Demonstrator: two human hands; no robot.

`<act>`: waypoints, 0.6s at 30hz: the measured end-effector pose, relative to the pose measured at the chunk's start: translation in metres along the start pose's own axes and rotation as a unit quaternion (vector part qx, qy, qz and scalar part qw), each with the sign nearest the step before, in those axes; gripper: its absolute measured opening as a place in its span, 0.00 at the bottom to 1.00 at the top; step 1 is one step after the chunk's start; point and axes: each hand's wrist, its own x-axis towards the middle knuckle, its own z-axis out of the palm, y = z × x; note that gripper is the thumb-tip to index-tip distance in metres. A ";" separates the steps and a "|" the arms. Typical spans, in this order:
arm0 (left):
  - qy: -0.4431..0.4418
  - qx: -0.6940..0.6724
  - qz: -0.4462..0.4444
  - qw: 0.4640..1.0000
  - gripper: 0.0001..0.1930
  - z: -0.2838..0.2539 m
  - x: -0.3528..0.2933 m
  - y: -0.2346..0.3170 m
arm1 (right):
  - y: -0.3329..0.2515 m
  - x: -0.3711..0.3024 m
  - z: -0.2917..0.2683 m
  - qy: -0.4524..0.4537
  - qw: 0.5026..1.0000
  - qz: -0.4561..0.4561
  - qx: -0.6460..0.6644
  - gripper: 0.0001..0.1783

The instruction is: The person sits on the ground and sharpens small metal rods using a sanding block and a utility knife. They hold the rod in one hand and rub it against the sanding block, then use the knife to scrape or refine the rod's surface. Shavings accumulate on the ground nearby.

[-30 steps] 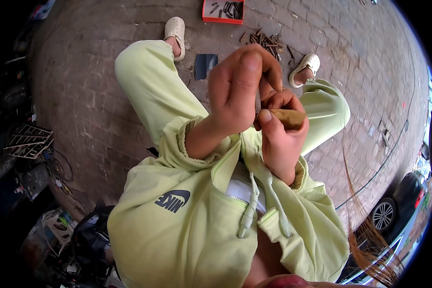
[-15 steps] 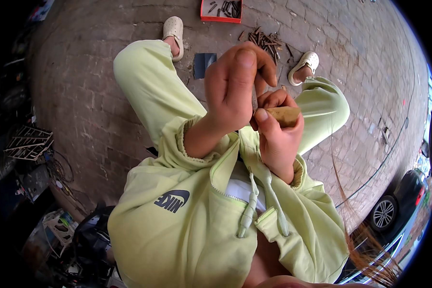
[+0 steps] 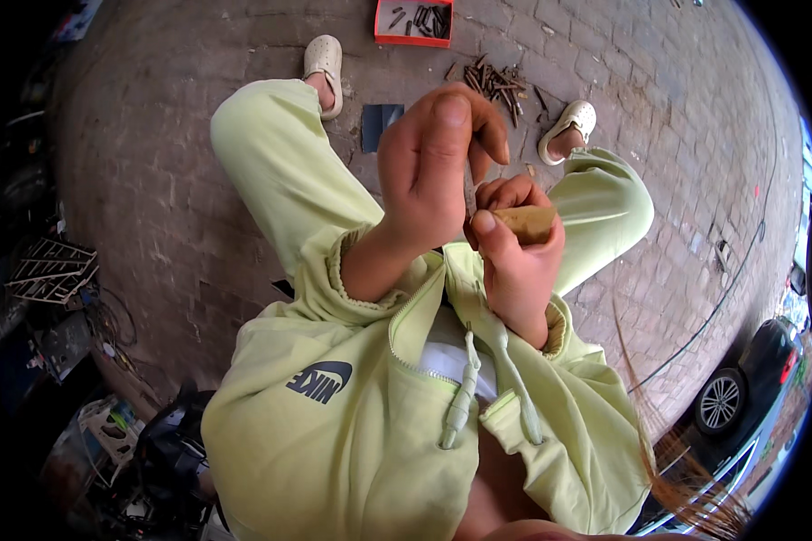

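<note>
My left hand (image 3: 427,167) is raised between my knees, fingers curled and closed, the thumb along the top. What it grips is mostly hidden; only a narrow dark sliver shows near the right fingertips. Just below and right of it, my right hand (image 3: 519,257) pinches a folded tan sheet (image 3: 530,224) that looks like the back of sandpaper. The two hands nearly touch at the right thumb and fingertips. On the paving beyond lies a pile of rusty thin metal pieces (image 3: 501,87), and a red-rimmed box (image 3: 413,40) holds several darker ones.
A dark blue-grey square sheet (image 3: 371,131) lies on the brick paving (image 3: 189,189) by my left clog (image 3: 323,68). My right clog (image 3: 576,122) is beside the pile. Cluttered gear and a metal rack (image 3: 52,270) stand at left; a dark car (image 3: 756,383) is at right.
Both hands have shifted slightly left and down in the picture, keeping their closed grips. The whole scene has moved a little with the head.
</note>
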 end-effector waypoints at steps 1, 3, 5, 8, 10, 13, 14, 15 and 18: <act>-0.004 -0.005 -0.005 1.000 0.19 0.000 0.001 -0.001 | 0.000 0.002 0.001 0.000 1.000 -0.014 0.004 0.10; 0.001 0.021 -0.010 1.000 0.20 0.002 0.001 0.000 | 0.001 0.004 0.003 0.003 0.999 -0.038 0.010 0.10; 0.019 0.082 -0.008 0.996 0.21 0.010 0.000 0.006 | 0.003 0.000 0.000 0.004 1.000 -0.017 0.010 0.10; -0.005 -0.006 -0.021 1.000 0.18 0.004 0.002 -0.001 | 0.001 -0.001 -0.001 0.011 1.000 -0.011 0.009 0.10; -0.010 0.011 -0.014 1.000 0.18 0.002 0.000 0.001 | 0.000 0.002 0.003 0.011 0.999 -0.038 0.013 0.10; 0.003 -0.003 0.003 1.000 0.18 0.001 0.001 -0.001 | 0.005 -0.003 -0.003 0.000 1.000 -0.007 -0.023 0.10; 0.003 -0.005 0.000 1.000 0.18 0.001 0.003 0.000 | 0.005 0.000 -0.001 -0.006 1.000 -0.012 -0.005 0.11; 0.007 -0.008 -0.009 1.000 0.18 0.001 0.000 0.001 | 0.005 0.001 0.001 -0.005 1.000 -0.016 -0.002 0.11; 0.003 -0.002 -0.007 1.000 0.19 -0.001 -0.002 0.002 | 0.001 0.001 0.003 -0.001 1.000 -0.003 -0.003 0.11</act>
